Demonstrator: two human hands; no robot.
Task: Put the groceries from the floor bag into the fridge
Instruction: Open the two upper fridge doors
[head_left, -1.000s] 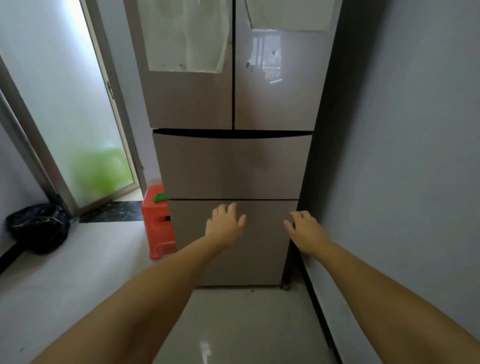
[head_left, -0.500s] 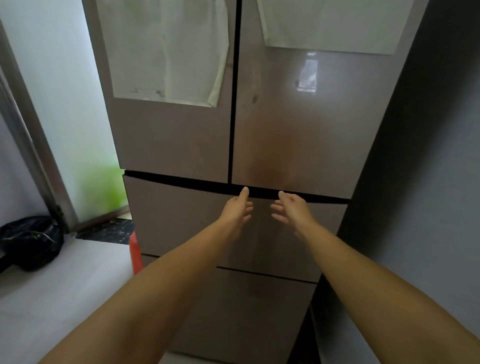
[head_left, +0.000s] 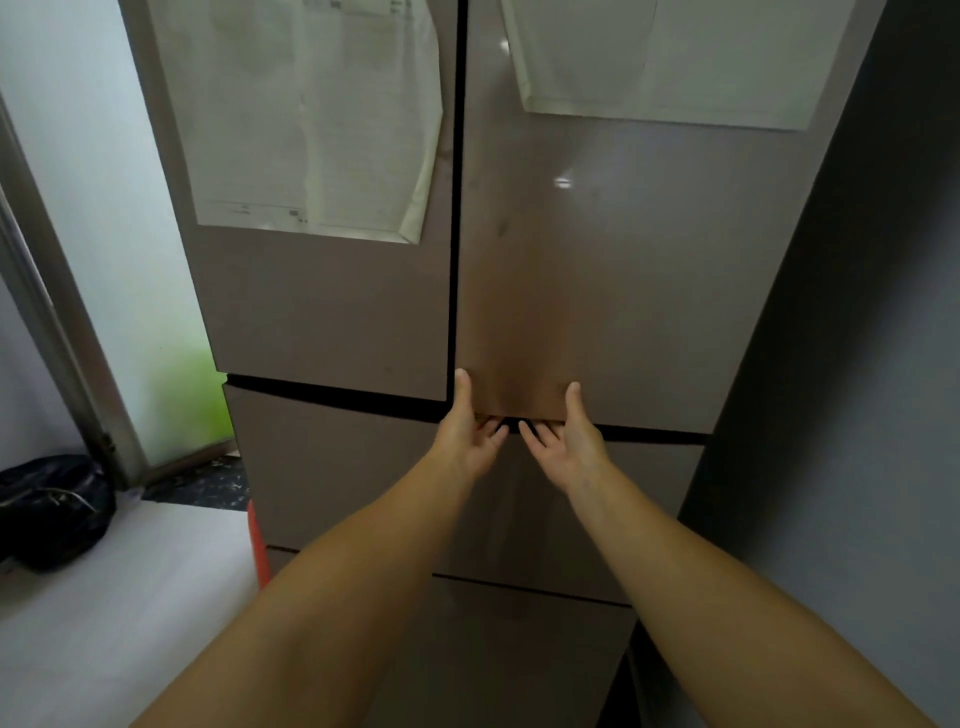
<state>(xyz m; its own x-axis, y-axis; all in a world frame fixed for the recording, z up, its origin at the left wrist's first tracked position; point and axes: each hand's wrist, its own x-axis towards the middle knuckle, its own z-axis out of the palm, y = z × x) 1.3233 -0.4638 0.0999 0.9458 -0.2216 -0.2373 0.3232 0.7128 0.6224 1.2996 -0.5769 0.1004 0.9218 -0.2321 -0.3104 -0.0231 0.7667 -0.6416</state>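
A brown fridge fills the view, its doors and drawers all closed. Both my hands are at the bottom edge of the upper right fridge door (head_left: 613, 291). My left hand (head_left: 467, 431) has its thumb on the door face by the centre seam and its fingers hooked into the dark gap under the door. My right hand (head_left: 569, 441) mirrors it a little to the right, thumb up on the door, fingers curled under the edge. The upper left door (head_left: 332, 312) is untouched. A black bag (head_left: 52, 509) lies on the floor at far left; its contents are hidden.
Two drawers (head_left: 353, 467) sit below the doors. Paper sheets (head_left: 311, 119) hang on both upper doors. A grey wall (head_left: 852, 415) runs close along the right. A red stool's edge (head_left: 258, 540) shows left of the fridge, beside a frosted glass door (head_left: 104, 260).
I have stepped closer to the fridge. Both hands rose from the lower drawer to the gap under the upper right door, and their fingers now hook under its edge.
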